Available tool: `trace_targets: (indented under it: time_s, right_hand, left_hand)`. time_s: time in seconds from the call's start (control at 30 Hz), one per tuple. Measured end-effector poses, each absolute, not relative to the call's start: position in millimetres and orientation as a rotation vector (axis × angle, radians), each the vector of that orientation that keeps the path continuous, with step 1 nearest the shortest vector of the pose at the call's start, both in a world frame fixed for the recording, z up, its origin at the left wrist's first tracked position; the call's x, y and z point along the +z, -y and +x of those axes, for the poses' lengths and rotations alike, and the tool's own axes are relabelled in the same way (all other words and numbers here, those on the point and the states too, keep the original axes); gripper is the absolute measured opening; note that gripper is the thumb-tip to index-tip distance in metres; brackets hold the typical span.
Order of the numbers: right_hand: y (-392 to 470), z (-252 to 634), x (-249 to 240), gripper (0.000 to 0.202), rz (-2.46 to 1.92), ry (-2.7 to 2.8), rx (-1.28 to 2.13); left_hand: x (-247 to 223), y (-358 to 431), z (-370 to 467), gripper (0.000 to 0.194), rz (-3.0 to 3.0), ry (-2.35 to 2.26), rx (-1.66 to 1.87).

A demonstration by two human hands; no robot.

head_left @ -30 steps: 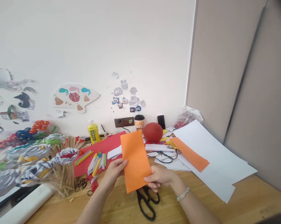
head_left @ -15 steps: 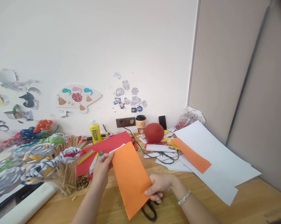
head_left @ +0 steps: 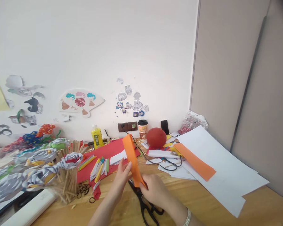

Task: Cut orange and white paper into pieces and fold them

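An orange paper, now a narrow upright band, stands between my two hands above the wooden table. My left hand is at its left edge, thumb and fingers against the paper. At the lower right end my right hand pinches the paper, its fingers partly hidden. Black scissors lie on the table beneath the paper and my right hand, blades partly covered.
Red paper with folded strips lies left of the hands. Further left are sticks in a bundle. Behind stand a yellow bottle, a cup and a red balloon. White sheets and an orange strip lie right.
The orange paper has gone from a wide sheet to a narrow band. My left hand has moved right and down, closer to my right hand. More of the scissors shows.
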State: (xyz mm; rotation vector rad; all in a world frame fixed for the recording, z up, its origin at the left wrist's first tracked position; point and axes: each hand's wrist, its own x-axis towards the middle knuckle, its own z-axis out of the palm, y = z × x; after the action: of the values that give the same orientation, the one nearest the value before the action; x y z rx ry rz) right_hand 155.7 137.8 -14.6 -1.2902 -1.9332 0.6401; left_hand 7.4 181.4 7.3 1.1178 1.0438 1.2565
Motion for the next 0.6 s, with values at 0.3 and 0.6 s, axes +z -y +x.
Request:
trace_targets:
  time_s: [0.3,0.6]
  right_hand:
    - [-131,147,-17,0.060,-1.214,2.071,0.355]
    - [-131,147,-13,0.039,-1.210,1.782,0.594]
  left_hand:
    - [13,-167,11,0.069,1.244,-1.038,1.213]
    - [10,-170,8,0.055,1.343,-1.042,1.256]
